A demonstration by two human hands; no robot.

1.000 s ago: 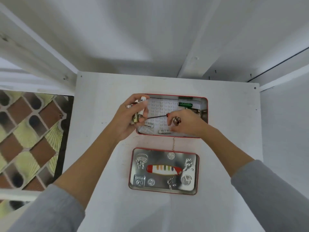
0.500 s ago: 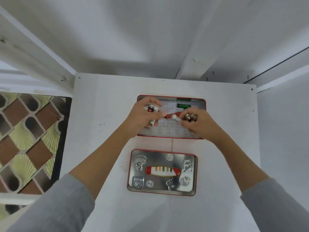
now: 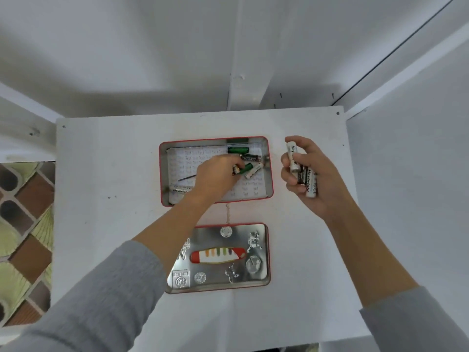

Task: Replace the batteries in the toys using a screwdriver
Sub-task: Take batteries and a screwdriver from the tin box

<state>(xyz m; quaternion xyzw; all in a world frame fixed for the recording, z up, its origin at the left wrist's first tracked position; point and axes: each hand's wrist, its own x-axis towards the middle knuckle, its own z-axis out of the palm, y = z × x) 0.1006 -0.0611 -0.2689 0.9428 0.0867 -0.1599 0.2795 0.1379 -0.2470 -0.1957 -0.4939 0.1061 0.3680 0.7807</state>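
An open red-rimmed tin [image 3: 270,171] sits mid-table, lined with printed paper. Inside lie green batteries [image 3: 238,149], a black battery [image 3: 250,157], a white battery [image 3: 253,171] and another white one [image 3: 180,189] at the lower left. The thin dark shaft of a screwdriver [image 3: 187,177] shows beside my wrist. My left hand [image 3: 215,177] reaches into the tin and pinches a green battery [image 3: 243,169]. My right hand [image 3: 307,176] hovers to the right of the tin, gripping several white batteries [image 3: 294,158].
The tin's silver lid [image 3: 218,259] lies face up in front of the tin, embossed and with a red-and-white knife picture. A short chain [image 3: 228,212] lies between lid and tin. White walls close in behind and at the right; patterned floor [image 3: 22,224] lies past the left table edge.
My right hand has left the tin and moved right with white batteries in it. My left hand has reached further right inside the tin onto a green battery. The screwdriver now lies in the tin.
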